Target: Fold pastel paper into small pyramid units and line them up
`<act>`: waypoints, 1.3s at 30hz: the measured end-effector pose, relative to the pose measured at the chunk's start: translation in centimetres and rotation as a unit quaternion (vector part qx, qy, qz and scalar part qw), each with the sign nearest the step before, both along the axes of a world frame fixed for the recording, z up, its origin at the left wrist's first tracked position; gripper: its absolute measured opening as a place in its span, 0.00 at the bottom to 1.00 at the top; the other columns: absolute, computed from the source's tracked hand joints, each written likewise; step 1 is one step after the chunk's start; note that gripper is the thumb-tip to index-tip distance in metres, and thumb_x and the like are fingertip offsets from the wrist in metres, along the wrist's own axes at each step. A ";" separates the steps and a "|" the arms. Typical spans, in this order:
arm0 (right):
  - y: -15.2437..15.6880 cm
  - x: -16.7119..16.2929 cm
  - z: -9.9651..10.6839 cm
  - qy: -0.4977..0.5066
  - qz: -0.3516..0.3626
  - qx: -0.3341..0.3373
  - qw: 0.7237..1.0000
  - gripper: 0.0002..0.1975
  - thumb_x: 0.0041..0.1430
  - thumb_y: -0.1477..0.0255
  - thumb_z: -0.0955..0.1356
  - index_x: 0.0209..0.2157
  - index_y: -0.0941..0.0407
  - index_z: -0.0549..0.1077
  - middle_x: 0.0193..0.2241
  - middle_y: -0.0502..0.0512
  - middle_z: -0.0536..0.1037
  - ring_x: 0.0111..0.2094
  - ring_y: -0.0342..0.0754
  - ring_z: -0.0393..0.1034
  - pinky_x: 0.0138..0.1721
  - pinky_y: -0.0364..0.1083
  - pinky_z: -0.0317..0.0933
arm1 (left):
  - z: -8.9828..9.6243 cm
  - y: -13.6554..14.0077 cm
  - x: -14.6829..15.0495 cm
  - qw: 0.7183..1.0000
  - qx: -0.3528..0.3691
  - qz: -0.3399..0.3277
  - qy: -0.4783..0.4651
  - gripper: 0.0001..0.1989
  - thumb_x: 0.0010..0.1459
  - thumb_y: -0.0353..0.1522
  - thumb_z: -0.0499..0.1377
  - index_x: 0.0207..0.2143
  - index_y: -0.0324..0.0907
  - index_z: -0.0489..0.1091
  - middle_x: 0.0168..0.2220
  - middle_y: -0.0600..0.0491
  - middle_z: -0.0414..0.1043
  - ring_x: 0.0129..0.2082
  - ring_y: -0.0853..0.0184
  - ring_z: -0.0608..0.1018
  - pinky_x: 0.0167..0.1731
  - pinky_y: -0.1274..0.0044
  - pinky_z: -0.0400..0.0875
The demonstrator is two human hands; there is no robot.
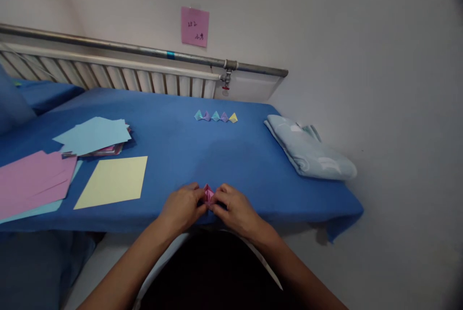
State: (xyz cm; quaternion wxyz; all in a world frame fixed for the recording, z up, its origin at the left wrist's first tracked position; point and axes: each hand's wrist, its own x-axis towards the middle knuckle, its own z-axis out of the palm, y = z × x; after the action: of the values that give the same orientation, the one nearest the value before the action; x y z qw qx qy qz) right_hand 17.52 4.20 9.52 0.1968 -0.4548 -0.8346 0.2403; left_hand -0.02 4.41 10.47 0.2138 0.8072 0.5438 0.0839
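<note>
A small pink folded paper piece (208,194) is pinched between both hands at the near edge of the blue-covered table (173,146). My left hand (183,206) grips its left side with thumb and fingers closed. On the right side, my right hand (233,208) holds it the same way. The fingers cover parts of the paper, and its top comes to a point. Farther back stands a row of several small folded paper shapes in light blue (216,116), purple (224,117) and yellow (233,117).
On the left lie a yellow sheet (114,182), a stack topped with light blue sheets (96,135) and pink sheets (32,180). A folded pale blanket (311,148) rests at the right. Behind run a radiator (144,81) and a metal pipe (126,48); a pink note (195,26) hangs on the wall.
</note>
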 end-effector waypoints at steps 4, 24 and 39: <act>0.1 0.1 0.0 -0.002 0.005 0.006 1.000 0.05 0.58 0.74 0.66 0.29 0.56 0.72 0.31 0.50 0.69 0.34 0.44 0.64 0.35 0.42 0.56 | -0.1 0.0 0.0 1.000 0.002 0.000 -0.007 0.08 0.57 0.35 0.54 0.34 0.44 0.72 0.34 0.52 0.70 0.32 0.65 0.74 0.31 0.76 0.63; 0.4 1.0 -0.2 0.115 -0.100 0.029 0.988 0.07 0.55 0.81 0.63 0.30 0.56 0.71 0.29 0.49 0.70 0.30 0.42 0.65 0.32 0.41 0.58 | -1.1 0.2 -1.7 0.987 0.042 0.094 -0.124 0.08 0.56 0.30 0.50 0.35 0.41 0.69 0.31 0.54 0.69 0.29 0.68 0.72 0.30 0.77 0.64; 2.8 -0.9 -0.6 0.033 -0.066 0.033 0.997 0.06 0.55 0.78 0.65 0.28 0.56 0.72 0.26 0.49 0.72 0.29 0.42 0.66 0.32 0.41 0.56 | -1.0 1.5 -0.2 0.992 0.044 0.082 -0.081 0.11 0.57 0.37 0.54 0.25 0.42 0.70 0.26 0.53 0.71 0.25 0.66 0.71 0.26 0.76 0.58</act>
State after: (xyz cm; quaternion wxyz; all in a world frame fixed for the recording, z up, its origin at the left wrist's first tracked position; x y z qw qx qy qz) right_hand 16.64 6.95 8.96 0.2542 -0.4946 -0.8031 0.2140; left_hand -0.19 5.89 9.42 0.2136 0.7594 0.5845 0.1898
